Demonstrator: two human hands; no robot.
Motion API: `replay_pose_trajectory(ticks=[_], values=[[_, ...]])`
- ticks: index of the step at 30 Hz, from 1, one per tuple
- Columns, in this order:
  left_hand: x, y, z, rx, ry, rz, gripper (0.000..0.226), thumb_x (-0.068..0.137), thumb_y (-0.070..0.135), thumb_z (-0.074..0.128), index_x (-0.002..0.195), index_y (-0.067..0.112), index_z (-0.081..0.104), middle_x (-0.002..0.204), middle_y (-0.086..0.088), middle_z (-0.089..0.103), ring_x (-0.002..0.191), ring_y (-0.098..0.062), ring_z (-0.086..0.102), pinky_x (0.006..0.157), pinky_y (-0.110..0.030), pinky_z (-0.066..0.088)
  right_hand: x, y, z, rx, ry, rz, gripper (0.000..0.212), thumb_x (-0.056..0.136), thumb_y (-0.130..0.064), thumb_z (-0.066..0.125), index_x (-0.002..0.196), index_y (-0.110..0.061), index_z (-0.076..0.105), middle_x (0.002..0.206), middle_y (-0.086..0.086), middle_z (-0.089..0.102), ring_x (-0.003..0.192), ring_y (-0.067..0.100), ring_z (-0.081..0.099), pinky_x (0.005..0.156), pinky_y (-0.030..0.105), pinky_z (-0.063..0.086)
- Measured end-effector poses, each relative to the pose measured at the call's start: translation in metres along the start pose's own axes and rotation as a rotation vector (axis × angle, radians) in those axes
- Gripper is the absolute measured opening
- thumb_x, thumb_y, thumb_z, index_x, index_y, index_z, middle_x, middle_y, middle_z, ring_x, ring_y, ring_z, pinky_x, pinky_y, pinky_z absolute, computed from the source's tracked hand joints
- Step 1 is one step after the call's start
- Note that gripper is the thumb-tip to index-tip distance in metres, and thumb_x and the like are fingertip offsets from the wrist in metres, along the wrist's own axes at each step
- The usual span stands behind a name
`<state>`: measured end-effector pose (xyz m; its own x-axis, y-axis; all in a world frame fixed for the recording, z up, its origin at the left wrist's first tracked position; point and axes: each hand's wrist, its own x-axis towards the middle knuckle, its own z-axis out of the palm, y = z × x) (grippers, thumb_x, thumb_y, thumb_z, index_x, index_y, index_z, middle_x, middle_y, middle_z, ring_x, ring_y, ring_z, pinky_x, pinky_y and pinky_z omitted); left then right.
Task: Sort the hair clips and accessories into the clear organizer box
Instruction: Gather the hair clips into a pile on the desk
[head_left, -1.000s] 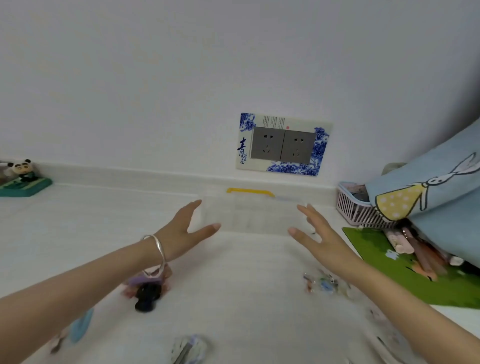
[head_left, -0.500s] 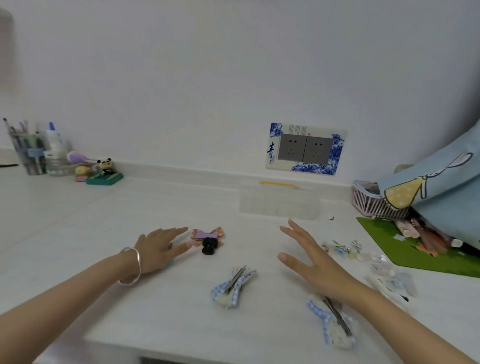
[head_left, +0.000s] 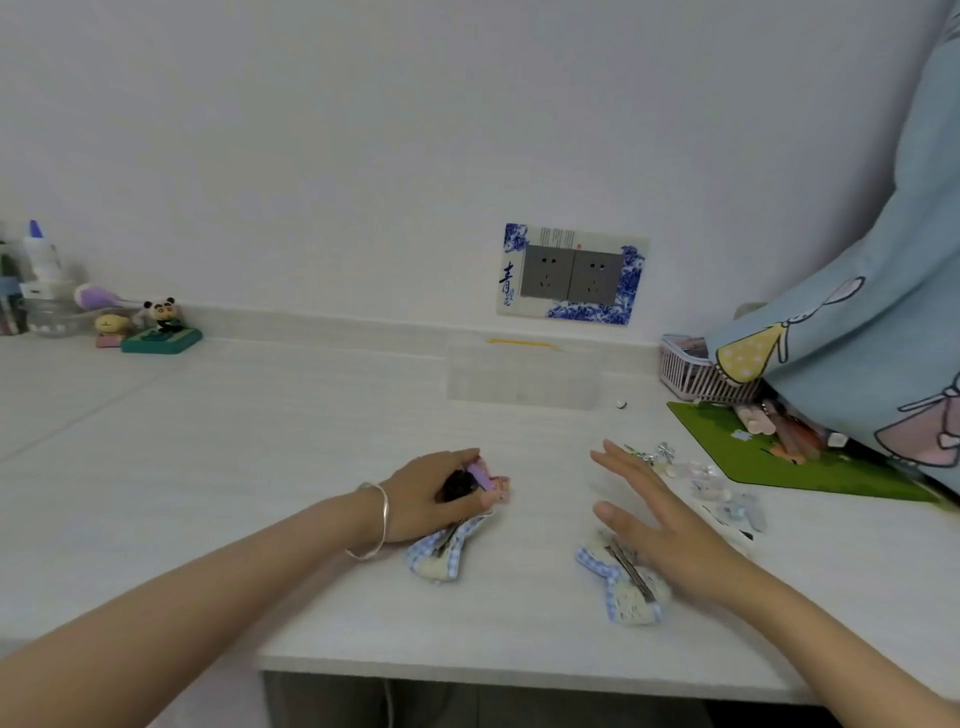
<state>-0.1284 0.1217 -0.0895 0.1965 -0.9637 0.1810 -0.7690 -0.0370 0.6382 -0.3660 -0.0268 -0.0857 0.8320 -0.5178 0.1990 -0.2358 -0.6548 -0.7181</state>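
The clear organizer box with a yellow handle stands closed against the back wall under the socket. My left hand is curled around a pink and purple bow clip with a black part, low over the table. A blue gingham bow clip lies just under that hand. A second gingham bow clip lies partly under my right hand, which hovers flat with fingers spread. Several small clear and silver clips lie scattered to the right.
A green mat with pens lies at the right, under a blue cartoon-print cloth. A pink basket stands behind it. A panda figure and bottles stand at the far left. The table's front edge is near.
The view has dropped from the box to the near table. My left hand moved onto the pink and purple bow clip and closed around it. My right hand drew back over the gingham clip.
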Motion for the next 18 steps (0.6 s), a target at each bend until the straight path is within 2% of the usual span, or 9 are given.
replay_pose_trajectory(ticks=[2, 3, 4, 6, 7, 9, 11, 13, 18], values=[[-0.004, 0.007, -0.001, -0.046, -0.079, 0.031, 0.024, 0.088, 0.037, 0.056, 0.107, 0.024, 0.055, 0.107, 0.016, 0.061, 0.102, -0.003, 0.057, 0.093, -0.028, 0.043, -0.014, 0.006, -0.005, -0.008, -0.033, 0.010, 0.068, 0.072, -0.076, 0.047, 0.134, -0.054, 0.031, 0.147, -0.039, 0.013, 0.135, -0.019, 0.006, 0.113, 0.027, 0.019], [-0.007, 0.012, -0.004, -0.038, -0.116, 0.032, 0.033, 0.087, 0.033, 0.058, 0.118, 0.027, 0.049, 0.117, 0.027, 0.055, 0.111, 0.004, 0.051, 0.097, -0.018, 0.036, -0.021, 0.008, -0.007, -0.017, -0.053, 0.021, 0.070, 0.070, -0.079, 0.046, 0.134, -0.056, 0.030, 0.147, -0.040, 0.012, 0.136, -0.018, 0.006, 0.113, 0.028, 0.020], [-0.012, 0.015, -0.007, -0.009, -0.143, 0.030, 0.046, 0.085, 0.029, 0.061, 0.125, 0.032, 0.038, 0.116, 0.044, 0.046, 0.114, 0.017, 0.042, 0.095, -0.006, 0.027, -0.028, 0.009, -0.007, -0.036, -0.074, 0.033, 0.073, 0.067, -0.082, 0.044, 0.134, -0.057, 0.028, 0.146, -0.042, 0.011, 0.136, -0.018, 0.005, 0.114, 0.028, 0.018], [-0.023, 0.017, -0.013, 0.061, -0.206, 0.076, 0.062, 0.080, 0.022, 0.068, 0.114, 0.043, 0.021, 0.102, 0.063, 0.031, 0.101, 0.037, 0.027, 0.083, 0.008, 0.021, -0.036, 0.008, -0.003, -0.123, -0.133, 0.042, 0.077, 0.067, -0.085, 0.037, 0.137, -0.057, 0.022, 0.145, -0.043, 0.006, 0.137, -0.015, 0.001, 0.117, 0.027, 0.011], [-0.027, 0.018, -0.013, 0.090, -0.225, 0.084, 0.066, 0.076, 0.029, 0.071, 0.113, 0.047, 0.019, 0.106, 0.059, 0.031, 0.100, 0.038, 0.025, 0.083, 0.009, 0.020, -0.038, 0.008, 0.001, -0.187, -0.156, 0.036, 0.075, 0.071, -0.083, 0.032, 0.139, -0.055, 0.018, 0.147, -0.040, 0.004, 0.139, -0.013, -0.001, 0.118, 0.027, 0.007], [-0.030, 0.013, -0.005, 0.149, -0.243, 0.076, 0.079, 0.065, 0.054, 0.070, 0.125, 0.047, 0.020, 0.124, 0.042, 0.026, 0.114, 0.026, 0.024, 0.095, 0.000, 0.019, -0.033, 0.002, 0.012, -0.289, -0.176, 0.025, 0.069, 0.081, -0.073, 0.025, 0.143, -0.046, 0.012, 0.153, -0.028, 0.002, 0.140, -0.008, -0.006, 0.118, 0.026, -0.001], [-0.024, 0.009, 0.008, 0.233, -0.218, 0.056, 0.103, 0.058, 0.069, 0.065, 0.138, 0.038, 0.009, 0.142, 0.021, 0.018, 0.132, 0.002, 0.018, 0.111, -0.022, 0.017, -0.021, -0.004, 0.026, -0.337, -0.179, 0.012, 0.066, 0.086, -0.064, 0.021, 0.146, -0.039, 0.008, 0.156, -0.020, 0.001, 0.141, -0.004, -0.008, 0.115, 0.022, -0.006], [-0.012, 0.010, 0.020, 0.248, -0.202, 0.031, 0.110, 0.054, 0.077, 0.061, 0.140, 0.035, 0.006, 0.152, 0.013, 0.008, 0.140, -0.009, 0.009, 0.116, -0.038, 0.015, -0.004, -0.008, 0.039, -0.339, -0.163, 0.007, 0.063, 0.091, -0.059, 0.020, 0.148, -0.035, 0.007, 0.157, -0.016, 0.001, 0.143, 0.000, -0.007, 0.116, 0.024, -0.006], [0.016, 0.020, 0.040, 0.228, -0.176, 0.042, 0.123, 0.052, 0.084, 0.053, 0.144, 0.028, -0.004, 0.156, 0.009, 0.002, 0.143, -0.011, 0.003, 0.117, -0.040, 0.015, 0.022, -0.011, 0.050, -0.153, -0.092, -0.025, 0.063, 0.093, -0.059, 0.023, 0.148, -0.032, 0.011, 0.158, -0.014, 0.009, 0.144, 0.003, 0.003, 0.120, 0.034, 0.004]])
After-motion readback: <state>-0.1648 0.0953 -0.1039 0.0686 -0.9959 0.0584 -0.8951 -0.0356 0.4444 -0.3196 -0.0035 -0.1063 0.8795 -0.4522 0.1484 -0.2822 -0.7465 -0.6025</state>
